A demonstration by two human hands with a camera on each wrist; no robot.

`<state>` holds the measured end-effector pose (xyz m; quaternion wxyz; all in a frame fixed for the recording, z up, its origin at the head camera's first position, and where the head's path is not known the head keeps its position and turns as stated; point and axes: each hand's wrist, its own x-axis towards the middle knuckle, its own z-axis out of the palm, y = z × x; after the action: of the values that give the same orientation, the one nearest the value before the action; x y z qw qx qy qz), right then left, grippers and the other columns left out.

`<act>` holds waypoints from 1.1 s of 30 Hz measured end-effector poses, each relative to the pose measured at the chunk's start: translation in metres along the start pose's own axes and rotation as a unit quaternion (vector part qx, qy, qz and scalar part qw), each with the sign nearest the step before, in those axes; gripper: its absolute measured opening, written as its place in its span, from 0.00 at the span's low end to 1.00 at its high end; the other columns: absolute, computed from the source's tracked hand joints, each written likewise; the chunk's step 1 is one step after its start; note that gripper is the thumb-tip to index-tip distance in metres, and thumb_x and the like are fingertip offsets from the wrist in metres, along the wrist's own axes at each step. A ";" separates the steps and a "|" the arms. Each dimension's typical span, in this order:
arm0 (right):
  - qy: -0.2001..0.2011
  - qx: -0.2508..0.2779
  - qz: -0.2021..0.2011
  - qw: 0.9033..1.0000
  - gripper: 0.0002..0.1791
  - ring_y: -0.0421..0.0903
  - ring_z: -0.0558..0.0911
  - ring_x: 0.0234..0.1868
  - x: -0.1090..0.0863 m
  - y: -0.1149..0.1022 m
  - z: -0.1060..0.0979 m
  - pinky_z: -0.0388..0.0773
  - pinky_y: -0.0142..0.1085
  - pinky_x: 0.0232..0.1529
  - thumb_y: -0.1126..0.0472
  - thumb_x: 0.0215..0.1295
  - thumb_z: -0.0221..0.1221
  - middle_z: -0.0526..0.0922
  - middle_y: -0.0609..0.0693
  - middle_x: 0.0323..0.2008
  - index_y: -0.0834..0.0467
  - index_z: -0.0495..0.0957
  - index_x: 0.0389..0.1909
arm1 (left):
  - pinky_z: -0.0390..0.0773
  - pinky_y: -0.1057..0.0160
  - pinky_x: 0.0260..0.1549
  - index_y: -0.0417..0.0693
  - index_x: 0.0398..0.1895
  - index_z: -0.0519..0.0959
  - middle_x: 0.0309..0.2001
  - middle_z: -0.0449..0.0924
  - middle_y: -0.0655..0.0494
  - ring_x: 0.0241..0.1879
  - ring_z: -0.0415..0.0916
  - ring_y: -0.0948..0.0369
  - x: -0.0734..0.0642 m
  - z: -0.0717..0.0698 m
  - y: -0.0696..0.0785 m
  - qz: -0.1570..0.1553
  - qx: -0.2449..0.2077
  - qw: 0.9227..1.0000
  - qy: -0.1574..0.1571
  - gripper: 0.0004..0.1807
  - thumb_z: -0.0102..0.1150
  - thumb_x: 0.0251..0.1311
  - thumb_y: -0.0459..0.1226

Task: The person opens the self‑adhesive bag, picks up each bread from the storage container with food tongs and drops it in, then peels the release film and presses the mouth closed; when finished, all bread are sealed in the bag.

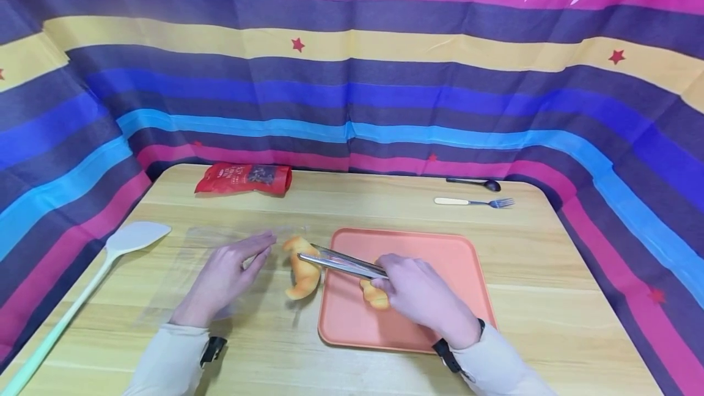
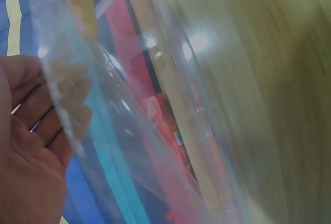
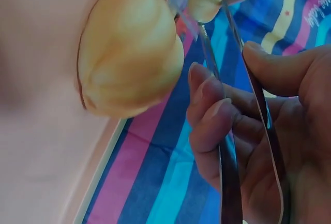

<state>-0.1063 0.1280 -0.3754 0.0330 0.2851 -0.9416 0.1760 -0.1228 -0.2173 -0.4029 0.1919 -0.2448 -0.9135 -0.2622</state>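
Observation:
In the head view my right hand [image 1: 426, 295] grips metal tongs [image 1: 343, 264], whose tips pinch a croissant [image 1: 304, 271] left of the pink tray [image 1: 407, 344]. The right wrist view shows thumb and fingers on opposite tong arms. My left hand [image 1: 228, 274] faces the croissant, palm turned inward. Its loosely bent fingers [image 2: 36, 110] reach behind the edge of a clear plastic bag [image 2: 124, 125], fingertips showing through the film. The left thumb is hidden in the left wrist view. A second bread piece [image 3: 129, 53] lies on the tray, partly covered by my right hand in the head view.
A red packet [image 1: 244, 179] lies at the back left of the table [image 1: 363, 200]. A long-handled white spatula [image 1: 137, 237] runs along the left edge. At the back right are a black spoon [image 1: 475, 183] and a white-handled fork [image 1: 473, 202]. Striped cloth [image 1: 352, 90] surrounds the table.

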 end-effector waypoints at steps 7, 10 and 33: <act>0.012 0.016 0.007 1.000 0.11 0.38 0.68 0.19 0.007 -0.012 0.008 0.69 0.33 0.18 0.55 0.65 0.65 0.67 0.39 0.22 0.50 0.73 0.28 | 0.81 0.46 0.44 0.41 0.54 0.82 0.52 0.81 0.45 0.49 0.81 0.46 0.000 0.000 -0.004 0.018 0.005 1.000 0.015 0.19 0.66 0.58 0.30; 0.014 0.016 0.003 1.000 0.11 0.38 0.69 0.19 0.010 -0.016 0.012 0.71 0.33 0.17 0.56 0.64 0.65 0.69 0.40 0.22 0.52 0.73 0.28 | 0.81 0.45 0.43 0.41 0.54 0.83 0.52 0.81 0.45 0.48 0.81 0.46 0.001 -0.001 -0.004 0.019 0.007 1.000 0.015 0.18 0.66 0.59 0.30; 0.009 -0.054 -0.045 0.998 0.11 0.38 0.68 0.19 0.022 -0.039 0.027 0.70 0.30 0.17 0.55 0.65 0.64 0.70 0.44 0.23 0.59 0.77 0.33 | 0.83 0.47 0.37 0.42 0.50 0.84 0.50 0.83 0.45 0.45 0.83 0.46 0.005 0.007 0.006 0.031 0.018 0.999 0.035 0.16 0.68 0.57 0.32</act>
<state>-0.1024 0.0766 -0.3853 0.0646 0.3234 -0.9356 0.1262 -0.1249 -0.2071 -0.4036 0.2361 -0.2604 -0.9027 -0.2481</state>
